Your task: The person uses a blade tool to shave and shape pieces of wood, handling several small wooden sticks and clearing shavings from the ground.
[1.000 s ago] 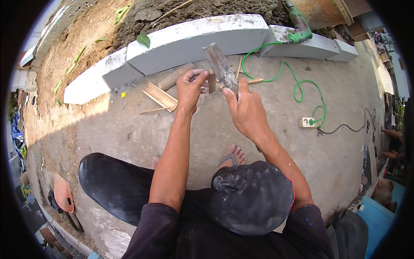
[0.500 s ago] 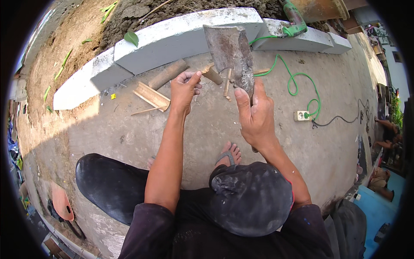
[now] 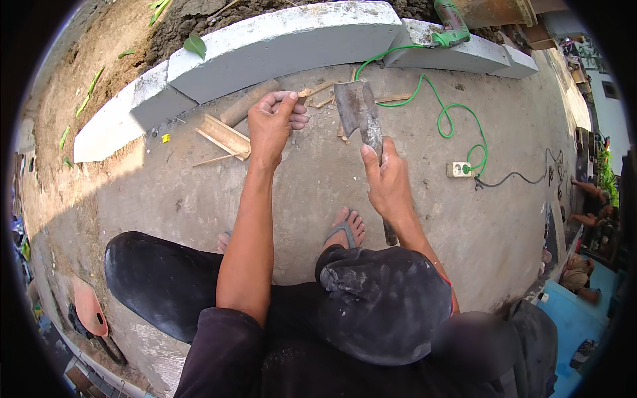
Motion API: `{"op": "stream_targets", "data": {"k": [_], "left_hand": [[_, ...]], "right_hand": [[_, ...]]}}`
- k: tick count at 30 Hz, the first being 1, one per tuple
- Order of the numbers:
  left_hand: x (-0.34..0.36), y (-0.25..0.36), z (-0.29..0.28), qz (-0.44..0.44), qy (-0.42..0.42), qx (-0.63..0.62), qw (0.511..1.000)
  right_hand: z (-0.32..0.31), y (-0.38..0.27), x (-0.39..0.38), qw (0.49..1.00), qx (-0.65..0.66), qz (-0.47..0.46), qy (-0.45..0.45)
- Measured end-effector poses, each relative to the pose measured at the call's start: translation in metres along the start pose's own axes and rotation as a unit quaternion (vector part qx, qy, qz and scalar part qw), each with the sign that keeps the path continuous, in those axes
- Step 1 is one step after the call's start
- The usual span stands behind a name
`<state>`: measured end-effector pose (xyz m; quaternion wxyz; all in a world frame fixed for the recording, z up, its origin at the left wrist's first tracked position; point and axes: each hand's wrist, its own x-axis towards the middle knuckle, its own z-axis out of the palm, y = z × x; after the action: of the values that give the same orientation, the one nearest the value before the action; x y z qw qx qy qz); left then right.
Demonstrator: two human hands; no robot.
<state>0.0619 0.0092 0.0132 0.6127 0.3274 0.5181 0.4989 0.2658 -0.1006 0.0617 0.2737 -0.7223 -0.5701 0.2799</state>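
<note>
My right hand (image 3: 390,182) is wrapped round the handle of a broad, rust-grey cleaver (image 3: 356,109), its blade pointing away from me and the handle's end showing below my fist. My left hand (image 3: 275,123) is closed, thumb and fingers pinching the near end of a short piece of bamboo (image 3: 303,97); much of that piece is hidden or foreshortened. Beside my left hand lies a split bamboo half (image 3: 224,137), hollow side up, with a thin bamboo strip (image 3: 219,160) by it. Behind them rests a round bamboo length (image 3: 249,103).
White blocks (image 3: 285,46) form a low curved wall ahead, with a green drill (image 3: 452,26) on top. Its green cord (image 3: 451,119) loops over the concrete to a socket block (image 3: 459,170). My sandalled foot (image 3: 346,231) is below the cleaver. Bamboo splinters (image 3: 396,98) lie near the wall.
The cleaver has come down from a raised position, its blade now lower and farther from the camera. My left hand has shifted slightly left and forward with the bamboo piece.
</note>
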Motion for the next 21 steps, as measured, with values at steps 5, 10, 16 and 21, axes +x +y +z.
{"op": "stream_targets", "data": {"k": [5, 10, 16, 21], "left_hand": [[-0.008, -0.003, -0.005, 0.026, 0.045, 0.091, 0.994], [-0.011, 0.008, -0.014, 0.019, 0.077, 0.085, 0.993], [-0.014, 0.008, -0.033, -0.024, 0.074, 0.062, 0.995], [-0.015, 0.007, -0.042, -0.040, 0.072, 0.043, 0.996]], "right_hand": [[-0.009, -0.046, 0.004, 0.996, 0.072, -0.053, -0.029], [-0.016, -0.077, 0.020, 0.991, 0.066, -0.094, -0.066], [0.001, -0.072, 0.024, 0.986, 0.020, -0.139, -0.095], [-0.011, -0.089, 0.023, 0.986, -0.016, -0.112, -0.121]]}}
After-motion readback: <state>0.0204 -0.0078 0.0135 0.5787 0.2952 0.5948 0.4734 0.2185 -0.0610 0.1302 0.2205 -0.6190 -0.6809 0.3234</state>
